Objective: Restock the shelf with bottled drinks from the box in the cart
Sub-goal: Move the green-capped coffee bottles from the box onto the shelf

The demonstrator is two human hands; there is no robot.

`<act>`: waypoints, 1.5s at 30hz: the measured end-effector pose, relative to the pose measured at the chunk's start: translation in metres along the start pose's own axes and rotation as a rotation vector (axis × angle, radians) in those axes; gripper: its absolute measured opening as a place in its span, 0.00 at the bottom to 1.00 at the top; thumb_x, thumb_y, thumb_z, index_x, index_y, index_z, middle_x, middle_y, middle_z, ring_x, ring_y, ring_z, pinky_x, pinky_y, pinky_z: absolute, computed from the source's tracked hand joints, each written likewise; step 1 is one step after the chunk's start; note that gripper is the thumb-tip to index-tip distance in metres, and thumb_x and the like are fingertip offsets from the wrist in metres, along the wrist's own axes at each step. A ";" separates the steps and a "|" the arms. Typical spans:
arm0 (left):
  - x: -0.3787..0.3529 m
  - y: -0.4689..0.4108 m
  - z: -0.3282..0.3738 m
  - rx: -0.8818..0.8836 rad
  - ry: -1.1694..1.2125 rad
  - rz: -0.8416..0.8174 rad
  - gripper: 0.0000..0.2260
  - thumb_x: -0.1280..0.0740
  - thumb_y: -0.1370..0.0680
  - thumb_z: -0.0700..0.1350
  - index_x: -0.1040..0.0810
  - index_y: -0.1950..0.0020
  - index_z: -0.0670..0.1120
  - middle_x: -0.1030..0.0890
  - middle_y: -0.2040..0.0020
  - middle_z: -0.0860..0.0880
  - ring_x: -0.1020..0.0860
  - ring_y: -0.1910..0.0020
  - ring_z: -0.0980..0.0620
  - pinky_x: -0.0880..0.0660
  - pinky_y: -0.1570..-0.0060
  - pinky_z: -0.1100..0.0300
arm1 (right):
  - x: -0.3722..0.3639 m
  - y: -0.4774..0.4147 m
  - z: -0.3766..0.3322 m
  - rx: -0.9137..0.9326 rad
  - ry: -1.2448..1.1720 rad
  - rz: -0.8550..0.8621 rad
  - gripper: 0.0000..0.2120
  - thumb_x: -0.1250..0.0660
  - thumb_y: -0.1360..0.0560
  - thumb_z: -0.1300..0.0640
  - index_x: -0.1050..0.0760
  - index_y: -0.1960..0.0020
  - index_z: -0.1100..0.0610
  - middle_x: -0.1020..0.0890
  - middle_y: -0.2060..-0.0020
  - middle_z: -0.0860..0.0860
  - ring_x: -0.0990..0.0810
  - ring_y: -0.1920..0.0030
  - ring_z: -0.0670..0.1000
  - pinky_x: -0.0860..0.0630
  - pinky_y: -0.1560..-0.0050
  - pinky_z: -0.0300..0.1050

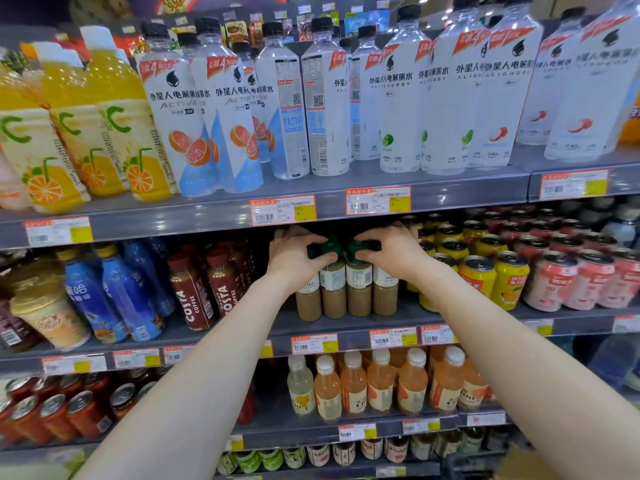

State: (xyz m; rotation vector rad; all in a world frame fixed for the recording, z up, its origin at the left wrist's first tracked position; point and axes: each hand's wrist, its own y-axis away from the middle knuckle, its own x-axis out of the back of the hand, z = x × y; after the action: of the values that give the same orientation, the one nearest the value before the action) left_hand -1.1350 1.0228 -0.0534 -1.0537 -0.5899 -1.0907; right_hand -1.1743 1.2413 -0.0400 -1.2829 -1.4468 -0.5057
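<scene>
Reaching both bare hands onto green-capped, tan coffee-latte bottles (346,289) on the grey middle shelf (381,323).

Left hand (294,252) and right hand (394,251) each curl over the caps, gripping — several bottles already stand placed; box and cart are unseen, so the remainder is unknown.

Bright overhead store light, glare on shelf rails (194,220), warped, blurred edges
</scene>
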 end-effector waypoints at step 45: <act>0.009 -0.010 0.005 0.050 0.107 -0.092 0.16 0.27 0.32 0.70 0.20 0.49 0.65 0.18 0.47 0.62 0.23 0.41 0.58 0.42 0.31 0.50 | -0.004 -0.011 0.014 0.044 -0.183 0.005 0.23 0.24 0.29 0.39 0.20 0.36 0.46 0.20 0.49 0.43 0.31 0.36 0.53 0.31 0.45 0.45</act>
State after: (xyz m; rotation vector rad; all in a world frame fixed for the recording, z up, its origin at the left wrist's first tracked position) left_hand -1.1406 1.0232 -0.0401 -0.9263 -0.5815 -1.1987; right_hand -1.1905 1.2482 -0.0444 -1.3246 -1.5965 -0.3588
